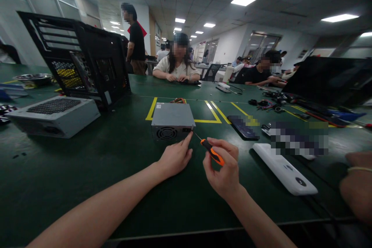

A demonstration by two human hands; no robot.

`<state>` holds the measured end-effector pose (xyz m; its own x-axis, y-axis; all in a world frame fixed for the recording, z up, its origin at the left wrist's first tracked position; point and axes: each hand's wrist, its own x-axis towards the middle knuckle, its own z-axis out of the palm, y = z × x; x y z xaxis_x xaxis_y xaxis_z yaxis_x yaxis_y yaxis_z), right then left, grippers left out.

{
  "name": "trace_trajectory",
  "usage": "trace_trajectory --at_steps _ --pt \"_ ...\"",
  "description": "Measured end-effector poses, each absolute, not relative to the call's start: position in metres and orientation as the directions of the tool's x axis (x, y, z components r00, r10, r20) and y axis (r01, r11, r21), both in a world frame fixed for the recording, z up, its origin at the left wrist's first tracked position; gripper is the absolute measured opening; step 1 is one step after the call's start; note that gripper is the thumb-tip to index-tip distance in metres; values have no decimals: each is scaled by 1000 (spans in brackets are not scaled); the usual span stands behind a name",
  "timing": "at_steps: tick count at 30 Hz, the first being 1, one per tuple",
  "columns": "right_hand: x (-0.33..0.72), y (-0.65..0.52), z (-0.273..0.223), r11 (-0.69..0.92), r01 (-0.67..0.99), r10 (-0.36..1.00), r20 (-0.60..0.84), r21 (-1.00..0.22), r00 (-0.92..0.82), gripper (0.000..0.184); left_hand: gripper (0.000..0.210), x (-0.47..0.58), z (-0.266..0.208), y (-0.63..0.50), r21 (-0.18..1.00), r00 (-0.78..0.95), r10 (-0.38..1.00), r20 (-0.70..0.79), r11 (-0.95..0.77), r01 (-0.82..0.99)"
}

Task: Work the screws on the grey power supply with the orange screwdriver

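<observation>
A grey power supply unit [173, 115] lies on the green table, its front with the round fan grille facing me. My left hand [176, 159] rests beside its right front corner, index finger stretched out to touch that corner and thumb apart. In my right hand [223, 168] is a screwdriver [213, 152] with an orange and black handle, gripped between thumb and fingers. Its thin shaft points up and left at the same corner, near my left fingertip. Whether the tip sits in a screw is too small to tell.
At left stand a black computer case [95, 62] and a second power supply [55, 116]. Yellow tape [200, 121] marks the table. Right of my hands lie a dark phone [242, 127] and a white device [285, 168]. A co-worker's arm [357, 186] reaches in at far right.
</observation>
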<state>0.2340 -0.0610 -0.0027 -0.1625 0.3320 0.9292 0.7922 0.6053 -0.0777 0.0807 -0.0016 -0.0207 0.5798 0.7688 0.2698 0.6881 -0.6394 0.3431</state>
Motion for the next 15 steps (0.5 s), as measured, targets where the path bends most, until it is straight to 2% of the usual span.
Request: trace_trajectory --at_steps 4,15 --pt "234 -61 -2 578 812 366 914 -76 -175 37 58 80 -21 -1 339 578 768 275 -640 690" --pt "234 -63 -1 598 798 337 926 -71 -170 38 58 80 -23 -1 339 577 768 278 -641 689"
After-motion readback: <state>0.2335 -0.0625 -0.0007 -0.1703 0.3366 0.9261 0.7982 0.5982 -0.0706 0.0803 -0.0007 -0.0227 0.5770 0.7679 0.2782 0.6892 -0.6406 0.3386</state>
